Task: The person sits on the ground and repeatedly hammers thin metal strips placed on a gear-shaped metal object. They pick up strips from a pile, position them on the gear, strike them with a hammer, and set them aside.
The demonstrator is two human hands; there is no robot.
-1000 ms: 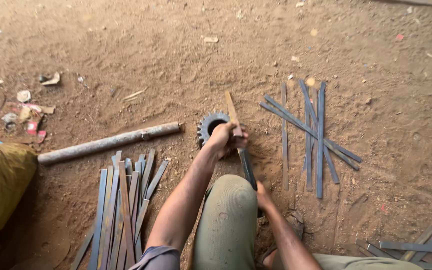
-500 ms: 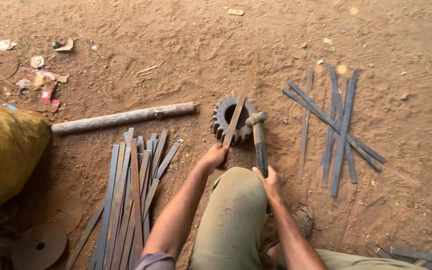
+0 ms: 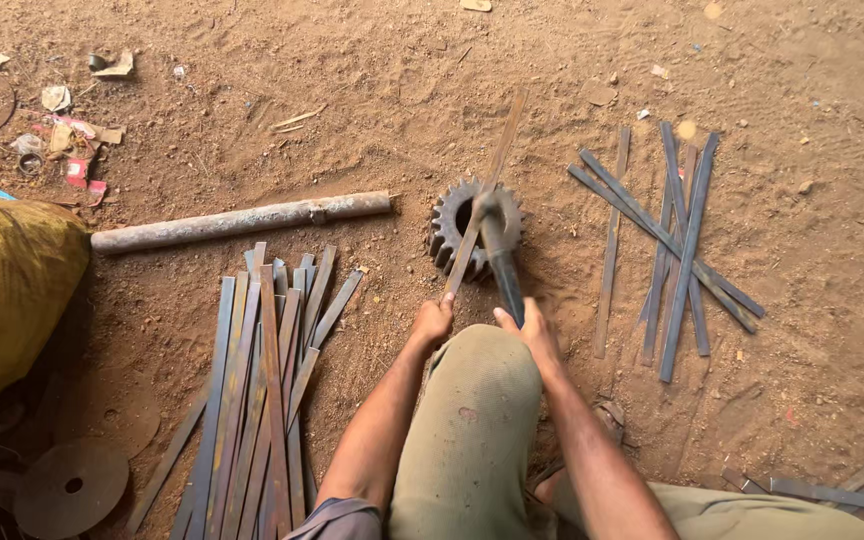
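A thin metal strip (image 3: 482, 205) lies across a toothed gear (image 3: 452, 235) on the dirt floor (image 3: 402, 90), hammer (image 3: 497, 250) now down on it.

Left hand (image 3: 432, 322) pinches the strip's near end; right hand (image 3: 527, 330) grips the hammer, lowered since a second ago. Strip piles lie left (image 3: 262, 380) and right (image 3: 677, 240).

Bare forearms, olive-green trousers (image 3: 467, 440) over the knees, and a greyish-purple rolled sleeve (image 3: 337, 518) at the left elbow

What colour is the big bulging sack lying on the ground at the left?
The woven sack is mustard yellow, seen in the head view at the left edge.
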